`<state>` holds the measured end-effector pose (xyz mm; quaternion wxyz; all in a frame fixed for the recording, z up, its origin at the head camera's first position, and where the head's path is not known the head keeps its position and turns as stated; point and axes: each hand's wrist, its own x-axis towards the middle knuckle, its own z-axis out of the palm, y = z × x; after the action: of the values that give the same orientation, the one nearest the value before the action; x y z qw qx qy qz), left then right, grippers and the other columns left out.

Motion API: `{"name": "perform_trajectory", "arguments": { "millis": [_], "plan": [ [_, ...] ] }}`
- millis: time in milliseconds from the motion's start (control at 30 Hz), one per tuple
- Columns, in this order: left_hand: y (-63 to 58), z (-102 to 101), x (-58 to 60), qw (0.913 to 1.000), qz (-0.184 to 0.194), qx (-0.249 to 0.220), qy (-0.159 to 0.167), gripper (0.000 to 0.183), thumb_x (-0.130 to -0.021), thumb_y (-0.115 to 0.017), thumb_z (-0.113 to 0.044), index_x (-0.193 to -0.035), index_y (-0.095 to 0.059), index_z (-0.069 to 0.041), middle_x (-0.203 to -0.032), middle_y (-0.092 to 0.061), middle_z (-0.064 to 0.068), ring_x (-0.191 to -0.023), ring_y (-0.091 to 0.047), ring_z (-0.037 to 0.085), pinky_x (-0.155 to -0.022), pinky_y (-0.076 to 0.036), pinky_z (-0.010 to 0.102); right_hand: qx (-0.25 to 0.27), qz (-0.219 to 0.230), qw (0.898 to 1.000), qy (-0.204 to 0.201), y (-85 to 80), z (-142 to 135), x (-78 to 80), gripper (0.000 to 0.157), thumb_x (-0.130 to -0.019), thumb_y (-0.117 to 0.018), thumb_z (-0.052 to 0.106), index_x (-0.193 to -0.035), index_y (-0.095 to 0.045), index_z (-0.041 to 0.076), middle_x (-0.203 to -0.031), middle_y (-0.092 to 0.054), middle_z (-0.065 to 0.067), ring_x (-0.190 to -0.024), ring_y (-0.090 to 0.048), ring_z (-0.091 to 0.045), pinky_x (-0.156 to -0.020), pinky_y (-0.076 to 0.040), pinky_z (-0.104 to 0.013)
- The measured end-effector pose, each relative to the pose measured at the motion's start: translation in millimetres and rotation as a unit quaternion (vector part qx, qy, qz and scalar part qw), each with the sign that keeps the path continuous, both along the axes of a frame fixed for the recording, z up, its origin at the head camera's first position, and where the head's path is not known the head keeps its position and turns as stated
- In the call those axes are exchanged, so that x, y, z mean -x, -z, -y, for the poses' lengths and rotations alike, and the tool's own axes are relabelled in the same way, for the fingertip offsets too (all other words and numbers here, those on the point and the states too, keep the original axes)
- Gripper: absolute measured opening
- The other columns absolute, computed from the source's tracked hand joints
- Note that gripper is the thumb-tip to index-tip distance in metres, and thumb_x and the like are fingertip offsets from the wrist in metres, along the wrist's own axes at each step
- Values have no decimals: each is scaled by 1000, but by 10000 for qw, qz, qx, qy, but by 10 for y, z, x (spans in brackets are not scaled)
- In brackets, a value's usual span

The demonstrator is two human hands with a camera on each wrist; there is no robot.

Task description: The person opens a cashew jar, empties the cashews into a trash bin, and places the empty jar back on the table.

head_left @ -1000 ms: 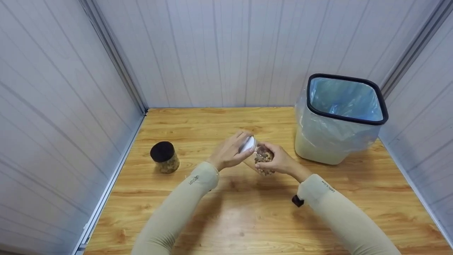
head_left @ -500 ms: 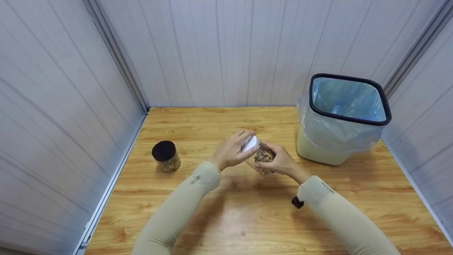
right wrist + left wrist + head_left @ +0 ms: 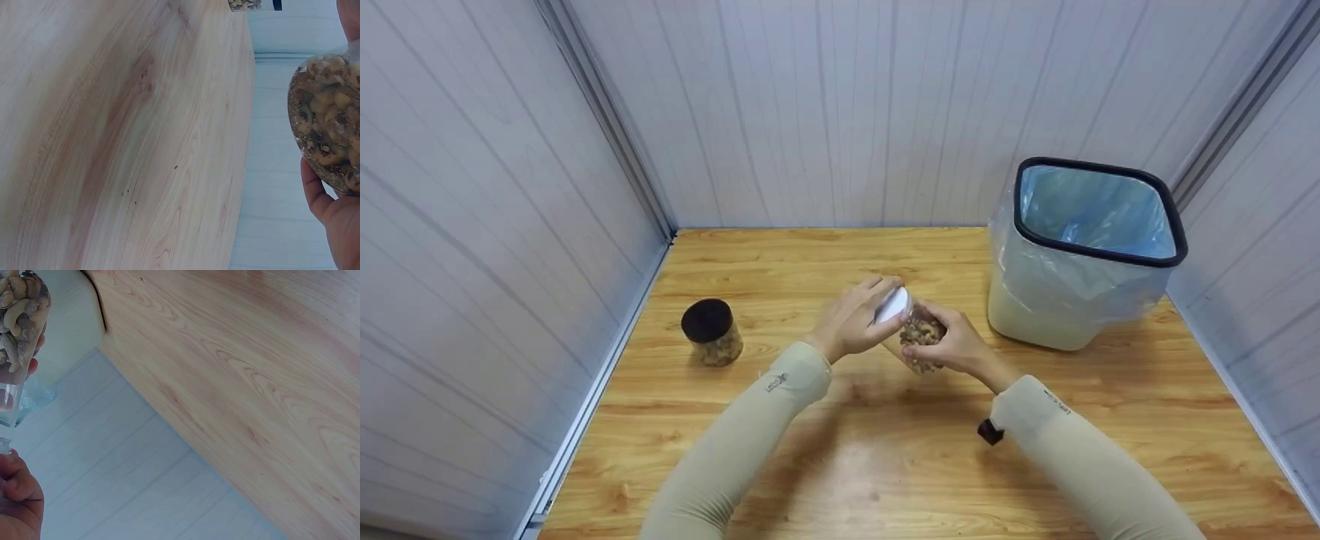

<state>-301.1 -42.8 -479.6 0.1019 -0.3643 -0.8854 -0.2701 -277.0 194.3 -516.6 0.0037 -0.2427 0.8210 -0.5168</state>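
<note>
A clear jar (image 3: 922,335) of cashews and other mixed nuts is held tilted above the table, its white lid (image 3: 894,304) pointing up and left. My right hand (image 3: 964,343) grips the jar's body, thumb on the near side. Fingers and thumb of my left hand (image 3: 853,319) are curled round the lid at the jar's mouth. In the left wrist view the nuts fill the jar (image 3: 23,323) away from its bare clear neck. The right wrist view shows the jar's bottom (image 3: 329,124), packed with nuts, with right-hand fingers underneath.
A second jar (image 3: 716,346) of nuts with a black lid (image 3: 706,319) stands upright on the wooden table (image 3: 855,457) at the left. A pale bin (image 3: 1031,311) with a black rim and a plastic liner (image 3: 1110,206) stands at the back right. Panelled walls enclose three sides.
Both hands keep their hold on the jar and its lid. Over the last half second they have shifted very slightly to the right. The black-lidded jar and the bin stay put.
</note>
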Motion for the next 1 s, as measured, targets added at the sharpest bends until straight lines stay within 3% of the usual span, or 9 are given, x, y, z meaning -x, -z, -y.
{"name": "perform_trajectory", "arguments": {
  "millis": [400, 667, 1000],
  "plan": [
    [-50, -44, -37, 9995, 148, 120, -245, 69, -101, -50, -59, -154, -58, -15, -142, -67, 15, -95, -70, 31, -74, -59, 41, -16, -128, 9999, 87, 3, -8, -19, 78, -85, -92, 14, -154, -58, 0, -136, -73, -21, -115, -71, -30, -98, -59, -29],
    [-45, -101, -41, 9983, 360, -153, -439, 65, -102, -50, -57, -148, -61, -12, -133, -69, 14, -91, -69, 28, -73, -58, 39, 71, -462, 9989, 72, -8, -3, -24, 72, -84, -92, 9, -150, -63, 5, -134, -75, -15, -113, -72, -29, -96, -58, -28],
    [-46, -168, -79, 9921, 791, -402, -891, 63, -105, -51, -59, -144, -62, -11, -134, -69, 12, -100, -68, 27, -77, -57, 39, -198, -874, 9954, 340, 15, -9, -2, 75, -81, -97, 16, -149, -64, 7, -126, -78, -15, -103, -74, -27, -89, -61, -36]
  ]
}}
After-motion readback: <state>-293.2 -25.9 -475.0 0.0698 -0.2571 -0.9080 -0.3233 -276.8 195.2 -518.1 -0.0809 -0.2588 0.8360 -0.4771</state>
